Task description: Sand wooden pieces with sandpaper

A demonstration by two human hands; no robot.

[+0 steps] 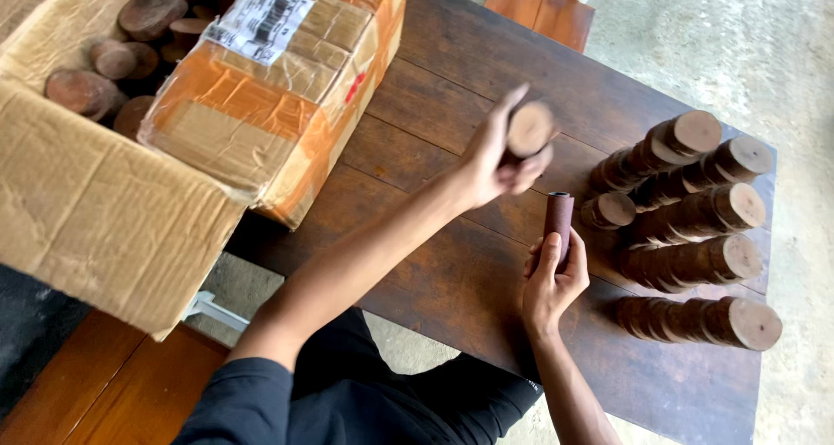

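- Head view looks down on a dark wooden table where a person works with both bare hands.
- The left hand is raised above the table, its fingers closed around a round wooden disc; the disc is blurred, its pale cut face turned towards the camera.
- The right hand rests near the table's near edge, fingers wrapped round the lower part of a reddish-brown rolled tube that stands upright.
- Just beyond the tube, one short stack of discs lies on its side.
- To the right, rows of stacked discs lie side by side on the table, about five rows that look set out in order.
- An open cardboard box at the left holds many more loose discs, so judging by this, a good share is laid out and much remains in the box.
- A taped orange-brown parcel sits beside the box.
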